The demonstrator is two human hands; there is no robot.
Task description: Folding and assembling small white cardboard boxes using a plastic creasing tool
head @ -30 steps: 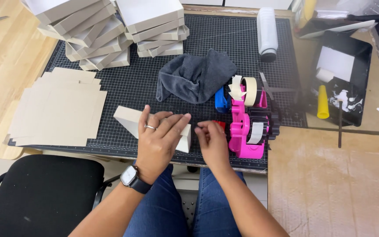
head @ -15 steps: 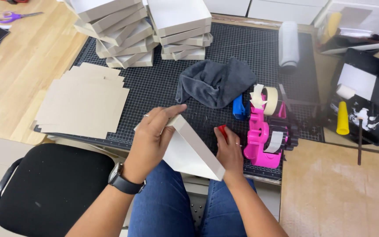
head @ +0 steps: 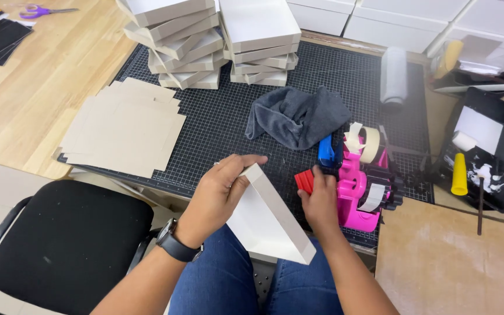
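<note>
1. Gripped at its upper edge by the left hand, fingers curled over the rim, a shallow white box tray is held tilted above the lap.
2. At 3 o'clock, a small red block is pinched by the right hand, just beside the pink tape dispenser.
3. Finished trays are stacked at 12 o'clock.
4. Flat cardboard blanks, judged unfolded, lie at 10 o'clock on the cutting mat.
</note>
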